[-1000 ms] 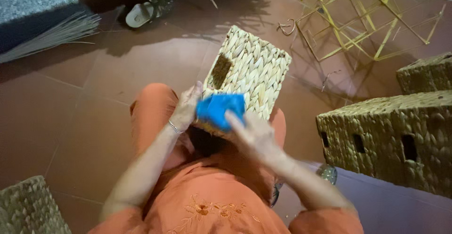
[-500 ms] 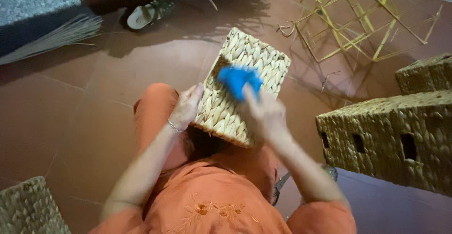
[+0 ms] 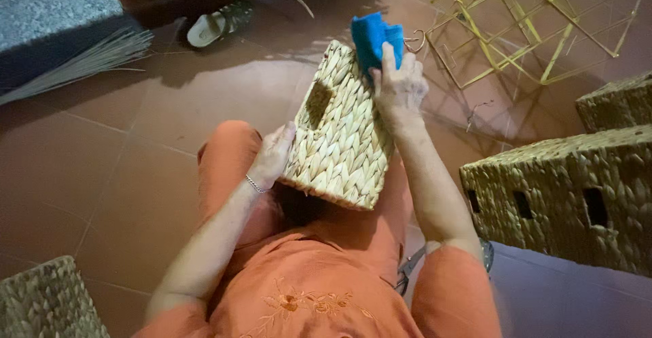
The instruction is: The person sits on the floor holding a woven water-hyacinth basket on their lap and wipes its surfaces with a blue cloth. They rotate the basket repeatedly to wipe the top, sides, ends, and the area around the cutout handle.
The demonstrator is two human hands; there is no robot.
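So, far left bottom corner: part of a woven basket (image 3: 41,304), only its side & top edge in view, contents can't be seen. Up top left, a bundle of pale reeds (image 3: 81,59) lies fanned on the tile floor (image 3: 122,195), w/ a sandal (image 3: 217,24) just beyond it. Open floor between the reeds & the person's knee, nothing lying there.

Centre: left hand (image 3: 272,156) is open-ish, palm & fingers pressed flat against the left edge of the woven box (image 3: 343,134), steadying it. Box rests tilted on the person's lap, woven face up, rectangular handle cut-out near its upper left; inside not visible. Right hand (image 3: 399,83) is closed round a bright blue cloth (image 3: 373,36), held at the box's top right corner, cloth touching the weave there.

Right of that: a yellow stick frame (image 3: 516,32), open lattice, lies on the floor near the box's far corner. Further right, stacked woven boxes (image 3: 570,188) w/ small square cut-outs along the side, close beside the right arm; interiors dark, can't tell what's in them. Scissors (image 3: 414,267) peek out under the right elbow. No labels visible anywhere.
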